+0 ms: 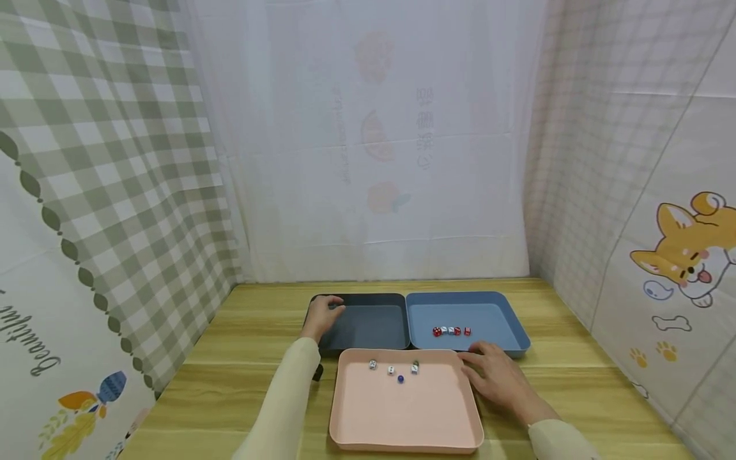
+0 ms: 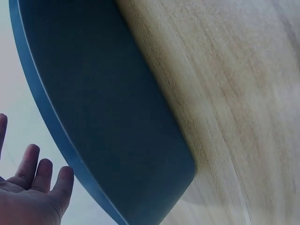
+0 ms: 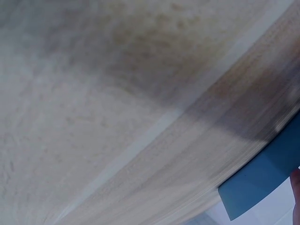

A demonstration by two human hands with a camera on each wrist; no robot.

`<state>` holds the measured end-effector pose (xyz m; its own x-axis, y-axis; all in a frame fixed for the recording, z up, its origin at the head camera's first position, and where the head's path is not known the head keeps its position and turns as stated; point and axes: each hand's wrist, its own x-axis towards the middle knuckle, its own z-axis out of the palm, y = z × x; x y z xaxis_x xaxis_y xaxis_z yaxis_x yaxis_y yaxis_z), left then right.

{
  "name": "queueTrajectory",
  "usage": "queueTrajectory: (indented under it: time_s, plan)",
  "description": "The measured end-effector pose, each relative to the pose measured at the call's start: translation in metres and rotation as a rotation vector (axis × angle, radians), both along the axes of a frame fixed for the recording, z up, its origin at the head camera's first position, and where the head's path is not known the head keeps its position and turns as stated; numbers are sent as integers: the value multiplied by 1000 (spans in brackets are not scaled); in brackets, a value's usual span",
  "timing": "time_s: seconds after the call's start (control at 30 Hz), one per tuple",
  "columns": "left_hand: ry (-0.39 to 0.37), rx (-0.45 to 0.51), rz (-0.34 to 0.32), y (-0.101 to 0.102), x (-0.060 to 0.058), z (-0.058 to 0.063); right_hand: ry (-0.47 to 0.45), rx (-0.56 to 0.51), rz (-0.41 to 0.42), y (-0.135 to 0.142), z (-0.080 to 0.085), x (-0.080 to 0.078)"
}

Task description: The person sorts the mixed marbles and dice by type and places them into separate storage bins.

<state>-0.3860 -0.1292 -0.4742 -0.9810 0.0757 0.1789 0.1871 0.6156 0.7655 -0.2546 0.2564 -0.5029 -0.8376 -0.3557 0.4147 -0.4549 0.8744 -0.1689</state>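
My left hand (image 1: 323, 317) hovers over the left side of a dark grey-blue tray (image 1: 368, 350), its fingers loosely spread and holding nothing. In the left wrist view those fingers (image 2: 41, 176) rise beside the tray's rim. My right hand (image 1: 493, 375) rests at the upper right corner of a pink tray (image 1: 405, 418), fingertips near its rim and the front wall of the blue tray (image 1: 489, 319). Inside the pink tray lie white dice (image 1: 391, 370) and a small dark blue piece (image 1: 400, 379). Red dice (image 1: 437, 331) and white dice (image 1: 451, 330) form a row in the blue tray.
All three trays stand on a wood-grain table (image 1: 247, 370), the dark and blue ones side by side behind the pink one. A white curtain (image 1: 379, 160) hangs behind, with a green checked cloth (image 1: 132, 140) at left and a printed dog cloth (image 1: 661, 255) at right.
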Motion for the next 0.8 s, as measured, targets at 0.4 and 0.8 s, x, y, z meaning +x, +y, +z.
queueTrajectory:
  time_s: [0.4,0.8]
  plan:
    - [-4,-32,-44,2,5,7,2,8,1,2,-3,-2]
    - [-15,13,-160,12,12,16,10,5,3,3,-3,-2]
